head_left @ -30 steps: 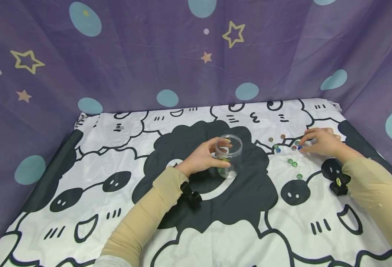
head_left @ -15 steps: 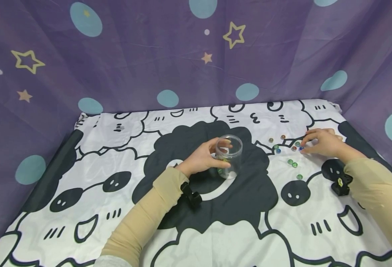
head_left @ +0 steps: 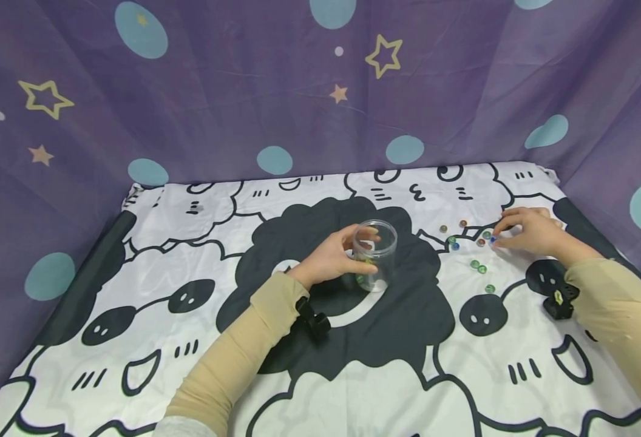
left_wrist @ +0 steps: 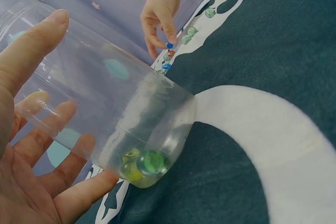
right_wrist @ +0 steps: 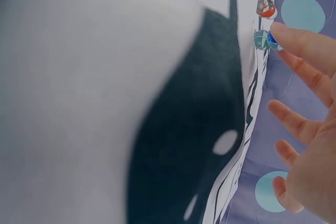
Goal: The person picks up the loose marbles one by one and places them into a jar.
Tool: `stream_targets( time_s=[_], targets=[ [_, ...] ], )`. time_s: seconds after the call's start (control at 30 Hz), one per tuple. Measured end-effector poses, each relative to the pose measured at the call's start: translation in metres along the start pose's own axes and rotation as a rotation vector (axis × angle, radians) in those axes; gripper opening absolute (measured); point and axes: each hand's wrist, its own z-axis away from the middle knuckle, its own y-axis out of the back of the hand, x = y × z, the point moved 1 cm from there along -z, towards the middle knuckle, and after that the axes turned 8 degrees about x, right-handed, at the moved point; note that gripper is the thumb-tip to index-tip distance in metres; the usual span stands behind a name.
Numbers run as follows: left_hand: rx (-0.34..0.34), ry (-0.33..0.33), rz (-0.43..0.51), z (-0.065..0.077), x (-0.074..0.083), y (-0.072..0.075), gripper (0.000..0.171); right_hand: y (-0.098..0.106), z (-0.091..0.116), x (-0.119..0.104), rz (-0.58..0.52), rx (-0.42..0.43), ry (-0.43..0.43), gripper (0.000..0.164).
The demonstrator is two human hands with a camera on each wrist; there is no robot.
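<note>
"So, what are you doing with your left hand (head_left: 335,256)?"

"You're grasping the clear jar (head_left: 376,261), your thumb and fingers curling round its side. It seems to be standing upright on the patterned cloth (head_left: 353,397), with green and yellowish marbles (left_wrist: 152,162) lying together at its base. You're wanting just enough grip to stop it tipping; squeezing harder is probably gaining you nothing."

"And your right hand (head_left: 528,233)?"

"You're pinching a blue marble (head_left: 493,240) between thumb and forefinger, well to the right of the jar, while your other fingers are staying out of the way. Whether the marble is touching the cloth, the views aren't showing."

"How should you be handling it, then?"

"It's small, round and likely slippery, so you should be setting your finger pads on opposite sides, at its middle; pinching above that could be shooting it away."

"What about its neighbours?"

"A red marble (head_left: 481,242) and a green marble (head_left: 487,234) are sitting just beside it. You'd best be lifting straight up, because dragging sideways might be sending those rolling. The green pair (head_left: 479,266) nearer you is lying clear of your fingers."
</note>
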Motion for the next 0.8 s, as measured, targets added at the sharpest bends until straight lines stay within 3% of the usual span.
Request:
stream_targets(
  time_s=[0.5, 0.8],
  targets=[
    [-0.005, 0.001, -0.01, -0.0006, 0.001, 0.0007, 0.065, 0.0063, 0.0033, -0.0012, 0.0, 0.033, 0.037, 0.028],
    [-0.01, 0.001, -0.008, 0.0, -0.0004, 0.0001, 0.068, 0.0082, 0.0043, -0.0033, -0.007, 0.1, 0.122, 0.022]
  ],
)
